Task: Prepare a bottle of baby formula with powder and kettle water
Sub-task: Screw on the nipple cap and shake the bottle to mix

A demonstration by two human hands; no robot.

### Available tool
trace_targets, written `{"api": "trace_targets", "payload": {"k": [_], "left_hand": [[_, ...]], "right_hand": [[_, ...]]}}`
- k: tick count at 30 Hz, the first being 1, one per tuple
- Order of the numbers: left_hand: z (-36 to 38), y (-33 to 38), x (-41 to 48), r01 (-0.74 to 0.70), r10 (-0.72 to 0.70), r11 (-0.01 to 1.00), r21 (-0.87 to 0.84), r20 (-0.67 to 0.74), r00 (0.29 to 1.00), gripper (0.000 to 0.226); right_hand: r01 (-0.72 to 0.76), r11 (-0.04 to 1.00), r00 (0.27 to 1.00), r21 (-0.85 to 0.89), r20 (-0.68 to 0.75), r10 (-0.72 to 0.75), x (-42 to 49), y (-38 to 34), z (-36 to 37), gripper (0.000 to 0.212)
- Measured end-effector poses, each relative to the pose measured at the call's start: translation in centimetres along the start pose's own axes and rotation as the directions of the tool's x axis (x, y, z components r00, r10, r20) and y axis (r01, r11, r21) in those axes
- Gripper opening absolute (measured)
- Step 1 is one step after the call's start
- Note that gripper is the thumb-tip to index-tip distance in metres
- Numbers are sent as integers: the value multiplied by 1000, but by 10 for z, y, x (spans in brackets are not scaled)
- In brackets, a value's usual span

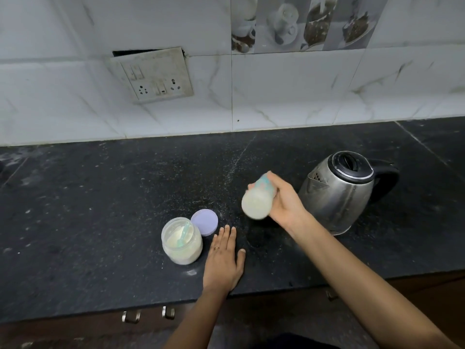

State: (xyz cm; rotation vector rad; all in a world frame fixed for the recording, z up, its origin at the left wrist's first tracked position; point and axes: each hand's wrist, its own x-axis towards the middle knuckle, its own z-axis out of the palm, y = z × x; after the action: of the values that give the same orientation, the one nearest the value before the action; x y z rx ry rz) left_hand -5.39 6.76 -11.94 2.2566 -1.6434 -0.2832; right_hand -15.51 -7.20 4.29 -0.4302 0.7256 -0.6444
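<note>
- While the forearm hides its lower edge, the kettle stands just right of the right hand.
- That hand clasps the tilted bottle, base toward the camera; blur leaves its teal print unreadable.
- The left hand lies flat, fingers straight, just right of the jar.
- The lid lies behind the jar; a scoop stands inside.

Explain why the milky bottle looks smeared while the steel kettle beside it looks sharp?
Head view: the milky white baby bottle, gripped by the right hand, is motion-blurred; the shiny steel kettle and clear plastic powder jar are crisp; the wide lens bows the lines of the white wall tiles.
</note>
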Motion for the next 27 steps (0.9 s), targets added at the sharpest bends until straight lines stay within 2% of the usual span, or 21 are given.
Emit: {"api": "trace_targets", "payload": {"k": [1, 3, 5, 6, 7, 9, 10, 12, 13, 14, 17, 18, 19, 20, 22, 23, 26, 27], "left_hand": [[0, 0, -1, 3, -3, 1000, -1, -1, 1000, 72], [-1, 0, -2, 6, -6, 1000, -5, -2, 1000, 71], [-1, -1, -1, 8, -8, 1000, -14, -3, 1000, 71], [-2, -1, -1, 5, -5, 1000, -14, -1, 1000, 71], [-2, -1, 0, 0, 0, 1000, -10, -1, 1000, 72], [-1, 0, -1, -2, 2, 1000, -7, -7, 1000, 72], [-1, 0, -1, 0, 0, 1000, -8, -7, 1000, 71], [-1, 0, -1, 4, -4, 1000, -17, -4, 1000, 71], [-1, 0, -1, 5, -5, 1000, -22, -4, 1000, 71], [-1, 0, -1, 2, -2, 1000, -21, -4, 1000, 70], [-1, -1, -1, -9, 9, 1000, -16, -17, 1000, 70], [-1, -1, -1, -10, 10, 1000, -19, -20, 1000, 70], [-1, 0, -1, -9, 9, 1000, -19, -17, 1000, 70], [-1, 0, -1, -7, 7, 1000, -19, -13, 1000, 71], [-1, 0, -1, -6, 5, 1000, -22, -15, 1000, 71], [-2, 0, -1, -8, 8, 1000, -25, -18, 1000, 71], [-2, 0, -1, -13, 12, 1000, -24, -24, 1000, 70], [-2, 0, -2, -13, 12, 1000, -23, -26, 1000, 69]], "right_hand": [[7, 999, 1000, 45, -10, -7, 3, -1, -2, 44], [-59, 997, 985, -41, 160, 65, -3, -2, -2, 55], [54, 985, 931, -162, 365, 9, -11, -4, -3, 75], [119, 987, 902, -109, 427, -61, -9, -8, -2, 83], [140, 990, 906, -4, 403, -127, -5, -11, 0, 89], [183, 969, 946, 167, 239, -219, -3, -14, 0, 87], [174, 970, 946, 168, 246, -212, -1, -13, 0, 84], [160, 987, 898, 9, 414, -149, -7, -10, -1, 82], [205, 978, 878, -37, 448, -167, -12, -9, 0, 79], [238, 971, 880, -6, 424, -213, -11, -10, 4, 76], [246, 933, 945, 264, 150, -292, 2, -20, 12, 69], [228, 934, 951, 276, 142, -275, 2, -20, 15, 62], [194, 957, 951, 215, 200, -238, -1, -18, 15, 53], [171, 982, 935, 82, 302, -188, -6, -15, 14, 45], [256, 959, 882, -121, 436, -180, -18, -12, 10, 55], [301, 948, 869, -103, 439, -228, -16, -15, 10, 61], [370, 908, 904, 197, 149, -401, -7, -23, 16, 67], [375, 902, 905, 214, 126, -407, -4, -21, 16, 70]]}}
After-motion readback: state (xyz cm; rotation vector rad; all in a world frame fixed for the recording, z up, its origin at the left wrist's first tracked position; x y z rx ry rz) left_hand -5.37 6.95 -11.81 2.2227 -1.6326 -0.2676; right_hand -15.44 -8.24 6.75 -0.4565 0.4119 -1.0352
